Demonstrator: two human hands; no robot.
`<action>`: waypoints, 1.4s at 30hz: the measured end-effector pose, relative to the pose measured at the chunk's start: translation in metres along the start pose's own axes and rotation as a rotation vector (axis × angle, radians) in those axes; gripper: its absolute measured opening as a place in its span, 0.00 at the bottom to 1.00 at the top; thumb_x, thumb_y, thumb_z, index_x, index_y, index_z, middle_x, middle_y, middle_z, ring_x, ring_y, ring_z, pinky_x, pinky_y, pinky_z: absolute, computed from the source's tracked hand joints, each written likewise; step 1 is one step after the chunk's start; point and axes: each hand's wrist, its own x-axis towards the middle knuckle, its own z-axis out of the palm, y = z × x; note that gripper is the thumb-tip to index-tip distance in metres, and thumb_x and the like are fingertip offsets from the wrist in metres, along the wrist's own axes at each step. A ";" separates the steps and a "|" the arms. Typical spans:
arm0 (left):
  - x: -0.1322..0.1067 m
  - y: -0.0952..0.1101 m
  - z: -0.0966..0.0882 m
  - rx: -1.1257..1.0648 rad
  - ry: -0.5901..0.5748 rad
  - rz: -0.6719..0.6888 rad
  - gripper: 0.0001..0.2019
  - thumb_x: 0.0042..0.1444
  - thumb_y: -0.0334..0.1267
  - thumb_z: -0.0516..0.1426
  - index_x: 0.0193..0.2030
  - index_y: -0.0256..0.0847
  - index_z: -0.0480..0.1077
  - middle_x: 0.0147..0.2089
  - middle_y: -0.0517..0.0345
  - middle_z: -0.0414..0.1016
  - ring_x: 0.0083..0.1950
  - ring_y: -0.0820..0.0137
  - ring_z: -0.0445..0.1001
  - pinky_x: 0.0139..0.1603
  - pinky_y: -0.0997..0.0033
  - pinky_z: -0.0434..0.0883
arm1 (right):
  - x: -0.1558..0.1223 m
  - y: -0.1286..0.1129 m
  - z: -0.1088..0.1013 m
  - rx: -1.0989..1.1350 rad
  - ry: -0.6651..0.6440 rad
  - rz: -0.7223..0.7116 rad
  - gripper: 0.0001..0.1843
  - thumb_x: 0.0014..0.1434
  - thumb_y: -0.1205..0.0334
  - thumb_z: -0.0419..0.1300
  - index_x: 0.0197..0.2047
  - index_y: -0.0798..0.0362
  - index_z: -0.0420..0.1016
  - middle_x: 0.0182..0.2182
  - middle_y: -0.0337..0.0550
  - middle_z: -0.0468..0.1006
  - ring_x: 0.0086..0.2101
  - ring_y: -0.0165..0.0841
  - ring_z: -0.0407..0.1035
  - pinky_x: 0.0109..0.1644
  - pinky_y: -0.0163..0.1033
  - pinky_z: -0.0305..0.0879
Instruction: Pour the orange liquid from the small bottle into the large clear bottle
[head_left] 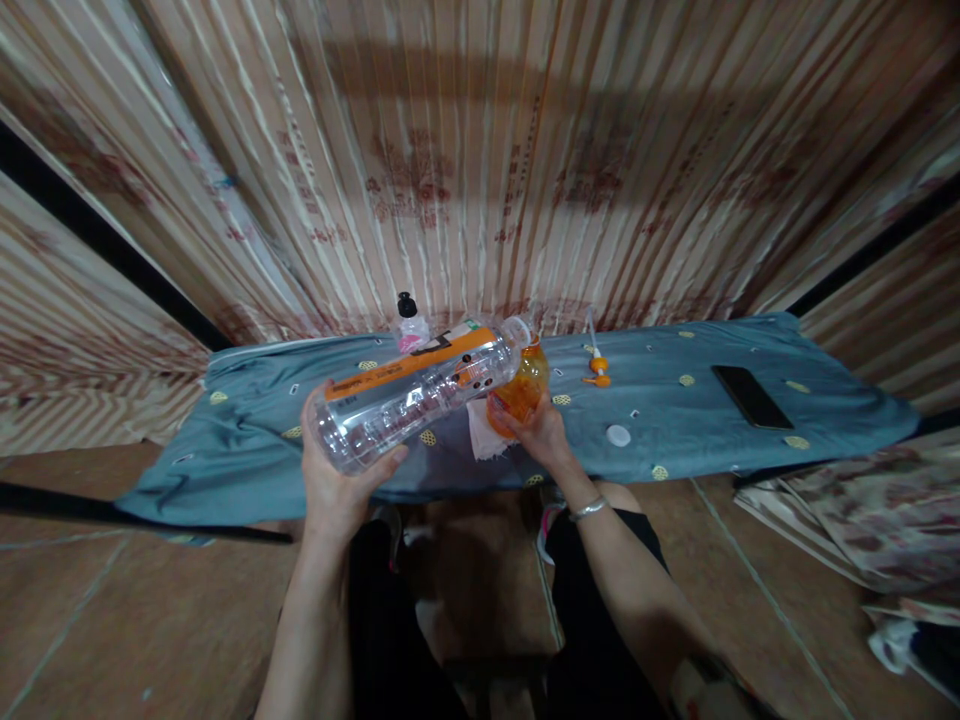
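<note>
My left hand (341,485) is wrapped round the base of a large clear plastic bottle (420,390) with an orange and grey label. The bottle is tilted, its neck pointing right, over the top of an orange see-through bottle (520,385). My right hand (536,432) grips the orange bottle low on its side and holds it roughly upright. Whether liquid runs between the two mouths I cannot make out. A white cloth (486,440) lies just below the orange bottle. To its right rests an orange pump top (598,370) with a clear tube.
A blue-green patterned cloth (645,390) covers the narrow table. A white round cap (619,435) and a black phone (751,396) lie on the right. Behind the large bottle stands a small clear bottle with a black top (407,306). A striped curtain (480,180) hangs along the back.
</note>
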 end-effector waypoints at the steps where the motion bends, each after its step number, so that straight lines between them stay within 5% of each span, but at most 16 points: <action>1: 0.000 0.000 0.000 0.001 0.004 -0.002 0.56 0.27 0.47 0.79 0.67 0.43 0.65 0.71 0.39 0.68 0.70 0.43 0.72 0.64 0.47 0.77 | 0.000 0.000 0.000 -0.003 -0.001 0.002 0.43 0.51 0.43 0.75 0.63 0.54 0.67 0.50 0.57 0.86 0.49 0.50 0.84 0.51 0.51 0.80; 42: 0.000 -0.004 -0.001 0.050 0.002 0.060 0.52 0.30 0.52 0.78 0.63 0.42 0.67 0.69 0.40 0.69 0.72 0.42 0.69 0.75 0.36 0.65 | -0.001 -0.002 -0.002 -0.005 0.004 0.005 0.43 0.51 0.42 0.75 0.62 0.53 0.68 0.48 0.55 0.86 0.47 0.52 0.84 0.48 0.53 0.81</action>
